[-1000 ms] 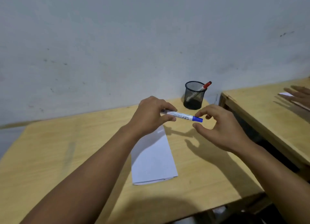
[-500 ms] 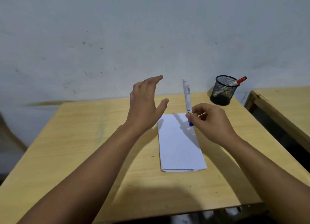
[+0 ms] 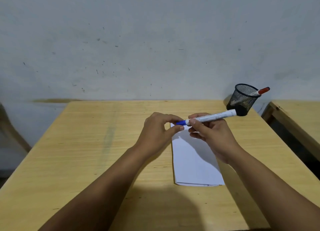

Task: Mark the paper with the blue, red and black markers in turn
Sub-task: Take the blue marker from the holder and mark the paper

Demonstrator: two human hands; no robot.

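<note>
A wooden worktop (image 3: 86, 144) carries a folded white paper (image 3: 194, 161) near its middle. Above the paper's far end, the right hand (image 3: 213, 135) is closed round the barrel of the blue marker (image 3: 211, 117), while the left hand (image 3: 159, 130) pinches its blue cap (image 3: 181, 122). The step looks like uncapping the first marker; next comes a straight pull apart, then tip to paper. At the far right corner, a black mesh cup (image 3: 242, 101) holds the red marker (image 3: 259, 92); any black one is not discernible.
</note>
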